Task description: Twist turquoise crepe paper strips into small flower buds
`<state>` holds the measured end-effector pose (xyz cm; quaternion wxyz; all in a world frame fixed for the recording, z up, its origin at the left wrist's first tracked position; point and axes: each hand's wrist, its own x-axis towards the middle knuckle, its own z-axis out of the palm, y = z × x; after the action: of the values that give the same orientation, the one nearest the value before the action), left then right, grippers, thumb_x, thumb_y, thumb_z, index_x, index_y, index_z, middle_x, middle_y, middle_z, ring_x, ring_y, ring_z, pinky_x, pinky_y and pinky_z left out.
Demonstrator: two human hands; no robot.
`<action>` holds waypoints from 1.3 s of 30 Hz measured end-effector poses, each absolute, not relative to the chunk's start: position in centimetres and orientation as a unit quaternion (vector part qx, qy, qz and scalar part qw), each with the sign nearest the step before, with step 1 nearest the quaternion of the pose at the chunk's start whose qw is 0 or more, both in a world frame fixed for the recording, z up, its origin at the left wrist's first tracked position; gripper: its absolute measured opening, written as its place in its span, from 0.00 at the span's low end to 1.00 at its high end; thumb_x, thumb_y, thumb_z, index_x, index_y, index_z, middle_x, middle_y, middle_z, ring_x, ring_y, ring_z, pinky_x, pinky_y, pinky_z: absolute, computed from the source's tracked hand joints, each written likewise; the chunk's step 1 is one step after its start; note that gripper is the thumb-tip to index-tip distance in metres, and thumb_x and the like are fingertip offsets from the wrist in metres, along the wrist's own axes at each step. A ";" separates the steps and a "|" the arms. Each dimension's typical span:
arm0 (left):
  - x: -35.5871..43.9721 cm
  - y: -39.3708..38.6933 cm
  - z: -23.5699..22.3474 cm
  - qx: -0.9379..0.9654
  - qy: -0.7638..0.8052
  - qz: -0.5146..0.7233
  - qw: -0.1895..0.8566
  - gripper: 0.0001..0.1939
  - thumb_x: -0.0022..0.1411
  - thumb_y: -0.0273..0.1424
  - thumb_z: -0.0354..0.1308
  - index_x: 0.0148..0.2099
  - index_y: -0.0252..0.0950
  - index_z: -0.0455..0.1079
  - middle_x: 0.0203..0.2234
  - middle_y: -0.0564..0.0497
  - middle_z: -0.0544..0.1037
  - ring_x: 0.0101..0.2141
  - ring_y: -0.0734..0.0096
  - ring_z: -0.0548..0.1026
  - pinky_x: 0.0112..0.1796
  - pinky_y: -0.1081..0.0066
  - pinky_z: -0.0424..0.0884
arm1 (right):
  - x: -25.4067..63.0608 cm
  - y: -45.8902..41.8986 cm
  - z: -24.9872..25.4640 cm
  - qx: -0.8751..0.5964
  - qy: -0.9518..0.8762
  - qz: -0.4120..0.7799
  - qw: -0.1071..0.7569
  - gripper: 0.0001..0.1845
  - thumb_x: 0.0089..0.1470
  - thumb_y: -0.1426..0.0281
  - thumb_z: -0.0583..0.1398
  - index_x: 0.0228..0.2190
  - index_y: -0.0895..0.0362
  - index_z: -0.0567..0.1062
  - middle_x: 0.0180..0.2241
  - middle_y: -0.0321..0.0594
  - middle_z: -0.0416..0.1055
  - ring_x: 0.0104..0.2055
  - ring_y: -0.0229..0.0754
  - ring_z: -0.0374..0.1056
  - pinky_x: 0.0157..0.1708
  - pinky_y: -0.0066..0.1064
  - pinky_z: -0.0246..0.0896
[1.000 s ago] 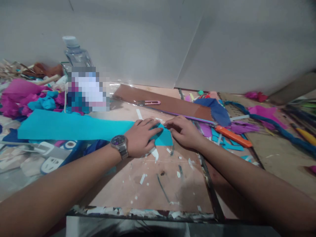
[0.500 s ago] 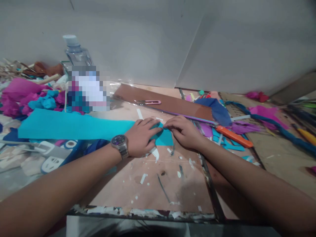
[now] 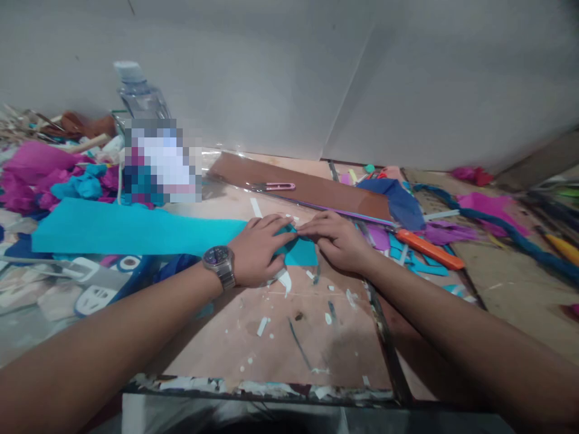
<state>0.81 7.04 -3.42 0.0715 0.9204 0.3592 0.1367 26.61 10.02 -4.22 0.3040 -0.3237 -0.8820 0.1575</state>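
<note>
A long turquoise strip of paper (image 3: 131,230) lies across the table from the left, its short end under my hands. My left hand (image 3: 257,250), with a metal watch at the wrist, rests flat on the strip with its fingers spread. My right hand (image 3: 337,241) is at the strip's right end, fingers bent and pressed together on the paper, their tips beside my left fingertips. What lies under those right fingertips is hidden. Behind the hands, a pink thread snipper (image 3: 279,187) lies on a brown sheet (image 3: 316,187).
An orange cutter (image 3: 429,248) lies to the right among turquoise scraps. A clear bottle (image 3: 143,96) stands at the back left beside crumpled magenta paper (image 3: 40,166). A white power strip (image 3: 97,299) is at the left. Paper bits dot the tabletop (image 3: 280,355).
My right fingertips have shifted very slightly left along the paper's edge. My left hand stays in place on the strip.
</note>
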 end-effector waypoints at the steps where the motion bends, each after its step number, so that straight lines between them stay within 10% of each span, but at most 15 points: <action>1: 0.8 7.1 -3.4 0.920 0.360 0.140 0.073 0.28 0.67 0.33 0.55 0.68 0.39 0.65 0.71 0.41 0.62 0.69 0.44 0.58 0.64 0.43 0.60 | 26.6 10.0 -4.2 -0.321 -0.884 0.155 0.303 0.28 0.55 0.84 0.54 0.47 0.51 0.84 0.47 0.36 0.84 0.48 0.48 0.71 0.52 0.45 0.69; 39: 1.0 7.1 -3.4 0.905 0.384 0.158 0.088 0.26 0.69 0.34 0.53 0.68 0.36 0.65 0.67 0.41 0.68 0.67 0.47 0.62 0.64 0.44 0.62 | 26.4 9.8 -4.0 -0.330 -0.883 0.148 0.298 0.23 0.54 0.82 0.56 0.42 0.52 0.85 0.42 0.39 0.84 0.46 0.49 0.72 0.50 0.44 0.68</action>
<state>1.02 7.10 -3.45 0.0883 0.9053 0.3844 0.1577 26.45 9.76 -3.99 0.2983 -0.3303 -0.8831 0.1484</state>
